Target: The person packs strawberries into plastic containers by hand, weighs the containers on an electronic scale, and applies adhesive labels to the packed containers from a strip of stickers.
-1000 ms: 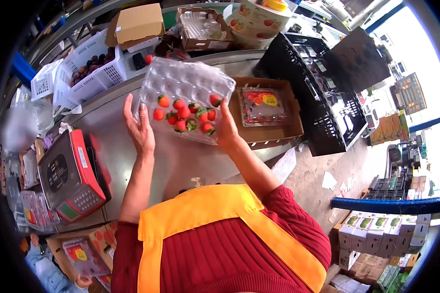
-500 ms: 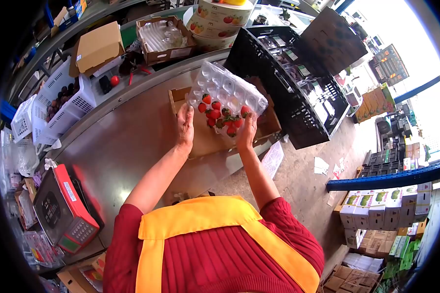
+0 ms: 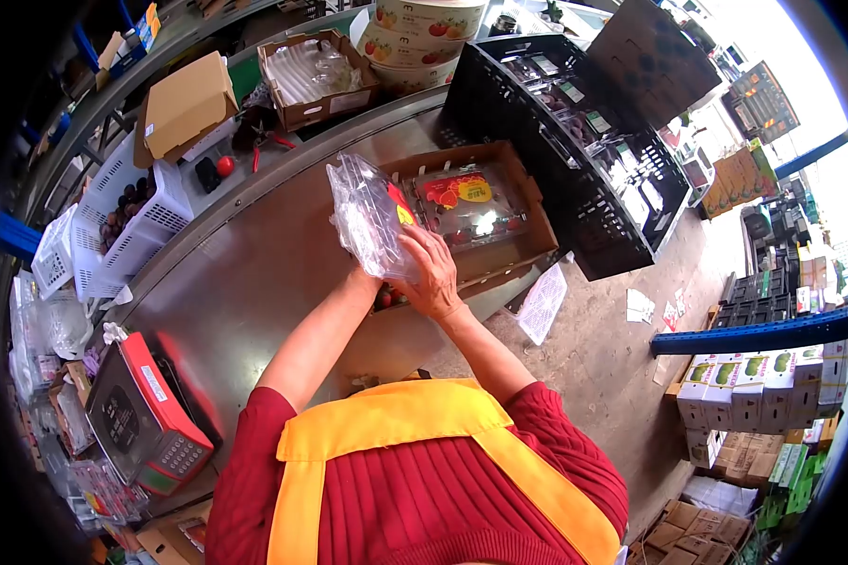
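While the right hand (image 3: pixel 432 276) grasps the near end of a clear, glossy pack (image 3: pixel 367 212), fingers laid along its side, the left hand (image 3: pixel 366 270) is mostly behind the plastic and its finger state cannot be told. The ridged, boxy pack tilts above the left part of a carton (image 3: pixel 534 209), with a slice of red and yellow label (image 3: pixel 402 203) on its right side; a few strawberries (image 3: pixel 389 298) show below the hands. Right of it, a second pack (image 3: pixel 471 205) lies flat inside the carton's low cardboard walls. A black, slotted plastic crate (image 3: pixel 575 179) stands close on the carton's far right, leaving little room there. Leftward, smooth bare steel bench (image 3: pixel 245 282) opens out towards the red scale (image 3: pixel 151 414), bounded at the back by a raised metal rim (image 3: pixel 254 188)
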`<action>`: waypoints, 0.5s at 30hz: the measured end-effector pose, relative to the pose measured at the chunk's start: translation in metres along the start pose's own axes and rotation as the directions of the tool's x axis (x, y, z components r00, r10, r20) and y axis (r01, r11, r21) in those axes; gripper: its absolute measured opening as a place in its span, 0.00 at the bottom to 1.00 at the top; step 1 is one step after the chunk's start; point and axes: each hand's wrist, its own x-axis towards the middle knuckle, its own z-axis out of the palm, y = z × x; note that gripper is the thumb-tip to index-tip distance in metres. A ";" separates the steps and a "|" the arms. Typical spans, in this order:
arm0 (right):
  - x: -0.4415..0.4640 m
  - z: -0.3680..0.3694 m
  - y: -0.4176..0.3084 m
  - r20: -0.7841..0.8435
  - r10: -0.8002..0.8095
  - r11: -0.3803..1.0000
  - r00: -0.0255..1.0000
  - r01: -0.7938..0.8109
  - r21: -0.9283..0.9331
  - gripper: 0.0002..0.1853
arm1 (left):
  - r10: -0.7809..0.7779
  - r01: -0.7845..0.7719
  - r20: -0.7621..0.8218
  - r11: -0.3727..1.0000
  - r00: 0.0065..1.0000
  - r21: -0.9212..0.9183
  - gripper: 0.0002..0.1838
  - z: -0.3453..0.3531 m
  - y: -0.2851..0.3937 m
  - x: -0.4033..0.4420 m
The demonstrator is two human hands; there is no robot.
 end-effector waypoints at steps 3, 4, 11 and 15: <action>0.007 -0.007 0.005 -0.075 0.058 0.997 0.996 -0.053 0.059 0.31 | 0.057 -0.016 -0.148 0.964 0.987 0.264 0.26 0.002 0.006 -0.003; 0.011 -0.008 0.008 -0.111 0.089 0.993 0.990 -0.079 0.092 0.31 | 0.068 0.011 -0.228 0.944 0.971 0.329 0.26 -0.002 0.006 -0.005; 0.037 -0.016 0.038 -0.360 0.430 0.903 0.828 -0.404 0.147 0.20 | 0.011 0.199 -0.399 0.853 0.917 0.482 0.19 -0.023 0.003 -0.011; 0.053 -0.030 0.050 -0.389 0.595 0.765 0.703 -0.346 0.544 0.17 | -0.120 0.276 -0.382 0.881 0.916 0.384 0.19 -0.012 0.020 -0.025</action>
